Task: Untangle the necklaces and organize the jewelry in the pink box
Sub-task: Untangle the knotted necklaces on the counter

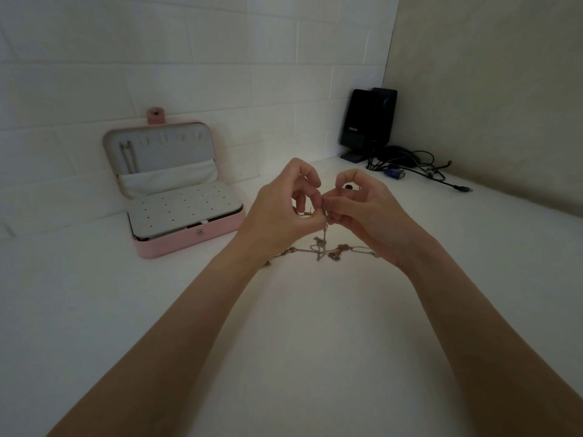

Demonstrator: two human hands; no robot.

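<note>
White brick wall and a white bench point(315, 342) fill my view, with a beige side wall on the right. Both my hands meet above the bench: the left hand point(277, 209) and the right hand point(362, 212) each pinch the tangled necklaces point(321, 247) between curled fingers point(310, 184). One strand hangs straight down from the fingers to the bench; below them the rest of the tangle lies stretched left to right, touching the bench. Well left of the fingers, the pink box point(186, 241) stands open against the wall, lid upright, long side running along the wall. Beyond the fingers to the right stand a black speaker point(366, 121) and loose cables point(416, 165).
</note>
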